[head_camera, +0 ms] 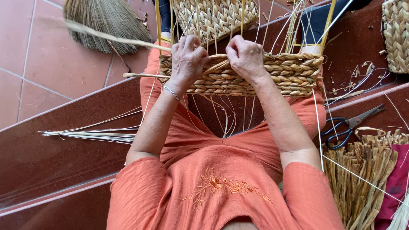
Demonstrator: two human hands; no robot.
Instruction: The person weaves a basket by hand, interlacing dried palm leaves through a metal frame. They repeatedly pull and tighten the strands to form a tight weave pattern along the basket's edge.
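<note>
A half-woven straw basket [289, 72] lies across my lap, its braided wall facing up and thin pale stakes sticking out of it. My left hand [186, 59] grips the basket's upper rim near its left end, where a long dry straw strand [106, 36] runs off to the upper left. My right hand [245, 56] pinches the rim just beside it, fingers curled over the braid. A thin bracelet sits on my left wrist.
Black-handled scissors [347, 127] lie on the red step at right, above a bundle of dried straw [366, 179]. A broom head [104, 21] rests on the tiled floor upper left. A bunch of thin stakes [93, 135] lies at left. Woven baskets [213, 15] stand beyond.
</note>
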